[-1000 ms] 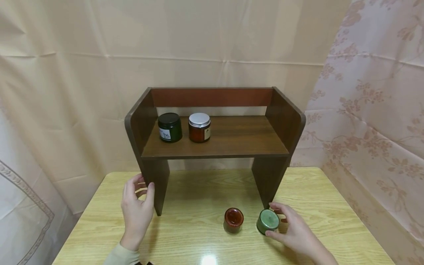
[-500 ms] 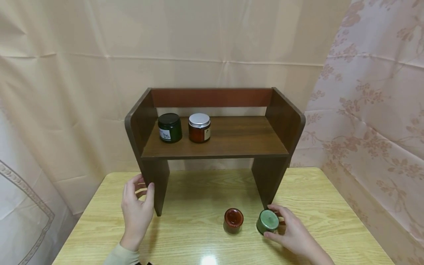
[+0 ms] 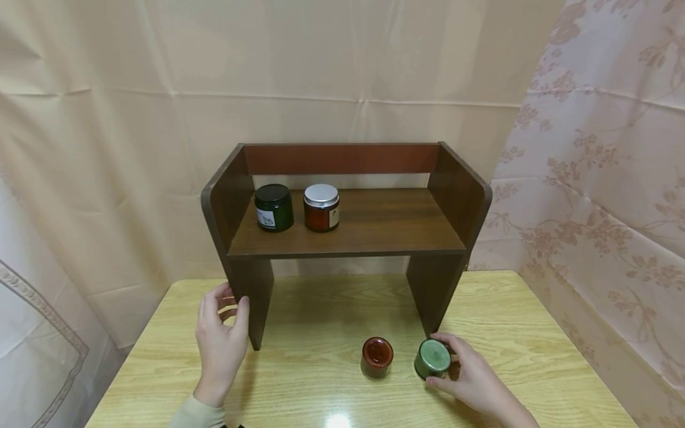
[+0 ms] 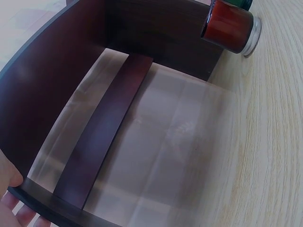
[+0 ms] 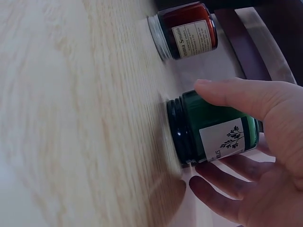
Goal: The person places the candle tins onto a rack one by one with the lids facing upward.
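My right hand (image 3: 471,374) holds a green glass jar (image 3: 433,358), thumb on its near side and fingers on its far side. In the right wrist view this jar stands upside down on its black lid, its white label (image 5: 221,138) bearing a plant drawing. To its left, a reddish-brown glass jar (image 3: 377,357) rests inverted on its silver lid (image 5: 159,38). My left hand (image 3: 220,339) grips the left side panel (image 3: 255,297) of a dark brown wooden shelf, thumb by its front edge and fingers on its outer side.
On the upper board (image 3: 396,220) of the shelf, a dark green jar (image 3: 282,213) with a black lid and a brown jar (image 3: 322,217) with a silver lid stand upright at the left. The right side panel (image 3: 436,291) reaches down just behind the held jar. Cloth curtains (image 3: 342,53) hang behind.
My right hand has shifted slightly left and its fingers lie closer round the green jar. The left hand and the jars have stayed in place.
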A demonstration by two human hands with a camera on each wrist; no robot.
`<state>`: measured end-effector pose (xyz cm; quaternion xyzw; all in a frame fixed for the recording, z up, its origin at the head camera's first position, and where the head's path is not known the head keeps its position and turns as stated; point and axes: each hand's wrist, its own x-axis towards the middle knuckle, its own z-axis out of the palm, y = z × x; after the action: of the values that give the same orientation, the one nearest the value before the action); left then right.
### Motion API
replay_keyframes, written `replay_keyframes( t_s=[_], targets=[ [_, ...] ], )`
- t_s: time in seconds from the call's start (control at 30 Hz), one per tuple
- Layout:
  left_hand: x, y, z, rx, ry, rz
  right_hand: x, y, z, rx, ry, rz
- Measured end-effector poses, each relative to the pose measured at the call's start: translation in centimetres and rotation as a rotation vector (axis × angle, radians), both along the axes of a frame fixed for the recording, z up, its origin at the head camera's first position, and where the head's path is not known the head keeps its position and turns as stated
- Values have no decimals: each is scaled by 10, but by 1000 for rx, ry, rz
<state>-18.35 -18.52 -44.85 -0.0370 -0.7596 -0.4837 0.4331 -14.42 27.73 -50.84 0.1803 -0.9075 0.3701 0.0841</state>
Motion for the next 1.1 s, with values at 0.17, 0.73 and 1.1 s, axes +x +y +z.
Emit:
replay_keyframes(
  t_s=[0.17, 0.73, 1.1],
  targets=[
    [0, 0, -1, -3, 0, 1, -2, 1, -1, 6, -17, 21],
    [0, 0, 0, -6, 11, -3, -7, 1, -5, -43, -85, 33],
    [0, 0, -1, -9, 11, 2, -7, -1, -4, -56, -93, 29]
  ],
)
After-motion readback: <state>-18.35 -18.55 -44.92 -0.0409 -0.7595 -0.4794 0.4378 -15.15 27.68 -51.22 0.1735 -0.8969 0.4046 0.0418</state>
